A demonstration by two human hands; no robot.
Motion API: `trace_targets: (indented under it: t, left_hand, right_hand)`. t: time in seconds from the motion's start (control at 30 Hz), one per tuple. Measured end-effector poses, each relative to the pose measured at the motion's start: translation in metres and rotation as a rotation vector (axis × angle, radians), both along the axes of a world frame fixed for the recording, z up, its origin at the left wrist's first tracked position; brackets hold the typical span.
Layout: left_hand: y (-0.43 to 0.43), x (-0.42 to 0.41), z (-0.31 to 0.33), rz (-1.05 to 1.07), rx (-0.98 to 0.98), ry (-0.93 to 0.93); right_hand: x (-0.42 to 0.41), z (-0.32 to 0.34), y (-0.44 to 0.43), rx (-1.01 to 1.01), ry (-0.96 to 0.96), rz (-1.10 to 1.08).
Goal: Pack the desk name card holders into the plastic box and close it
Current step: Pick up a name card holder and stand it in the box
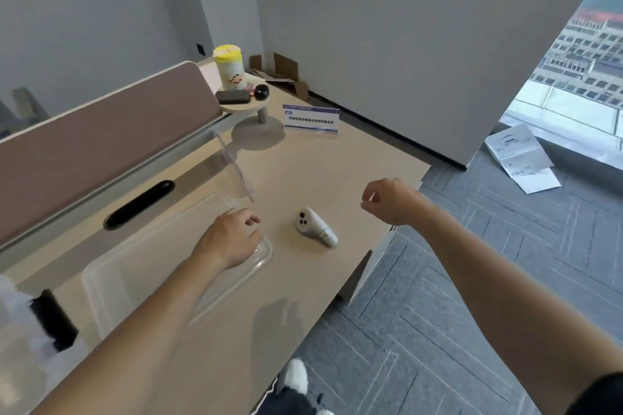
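My left hand (229,239) holds the plastic box (135,266) at its 3 o'clock end, fingers bent over the rim. My right hand (387,200) hangs in the air, loose, holding nothing. From my left hand, a name card holder (310,120) stands at 1 o'clock, and a clear holder (232,162) at 12.

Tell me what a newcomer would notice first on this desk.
Two bare arms dominate. The left hand rests on the right end of the clear plastic box, while the right hand hangs over the edge of the desk, its fingers loosely curled and holding nothing. Between them lies a white controller, and at the far end stands a blue-and-white name card holder.
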State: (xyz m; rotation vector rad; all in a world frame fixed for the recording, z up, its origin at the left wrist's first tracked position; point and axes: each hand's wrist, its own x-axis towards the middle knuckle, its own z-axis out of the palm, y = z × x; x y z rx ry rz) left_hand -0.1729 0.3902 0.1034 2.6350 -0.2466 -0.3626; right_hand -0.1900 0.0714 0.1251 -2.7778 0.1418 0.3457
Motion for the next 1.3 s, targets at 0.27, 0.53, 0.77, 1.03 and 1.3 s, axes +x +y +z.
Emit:
trace_targets:
  t: [0.27, 0.53, 0.77, 1.03, 1.3]
  left_hand:
    - [-0.086, 0.109, -0.032, 0.03, -0.103, 0.002]
    - [-0.192, 0.18, -0.038, 0.018, -0.184, 0.042]
    - [-0.31, 0.226, -0.04, 0.103, -0.119, 0.062]
    - [-0.405, 0.241, -0.028, 0.374, -0.114, 0.077]
    - [-0.414, 0.257, -0.059, 0.617, -0.166, 0.039]
  right_hand:
    - [0.094, 0.0, -0.076, -0.112, 0.081, -0.017]
    - [0.168, 0.018, -0.161, -0.197, 0.113, 0.018]
    - [0.224, 0.013, -0.285, -0.249, 0.097, 0.109]
    - [0.302, 0.004, -0.381, -0.096, 0.108, 0.279]
    - [0.413, -0.009, -0.331, -0.029, 0.148, 0.563]
